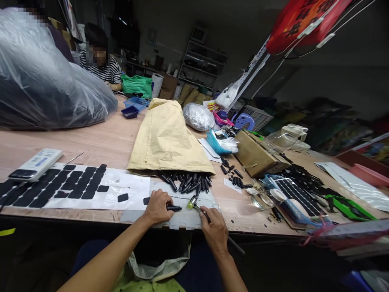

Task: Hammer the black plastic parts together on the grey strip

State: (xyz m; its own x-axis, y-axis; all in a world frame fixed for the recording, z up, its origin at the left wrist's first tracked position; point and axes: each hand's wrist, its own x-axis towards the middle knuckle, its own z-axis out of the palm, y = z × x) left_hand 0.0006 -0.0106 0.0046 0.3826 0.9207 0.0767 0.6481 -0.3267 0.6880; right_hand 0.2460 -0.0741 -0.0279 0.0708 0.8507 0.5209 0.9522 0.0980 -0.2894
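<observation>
My left hand [158,207] is closed on a small black cylindrical part [174,208], pressing it flat on a white plastic sheet [182,217] at the table's near edge. My right hand [215,231] grips the handle of a small hammer [192,202] with a yellow-and-metal head, which hovers just right of the part's tip. Behind them a pile of similar black parts [188,181] spills from under a tan paper sack [166,138].
White sheets with black adhesive pads [69,186] and a remote control [35,164] lie at left. A large clear plastic bag [45,77] sits far left. A cardboard box [253,154], solar panels [296,194] and clutter fill the right. A person in a striped shirt [105,71] sits across.
</observation>
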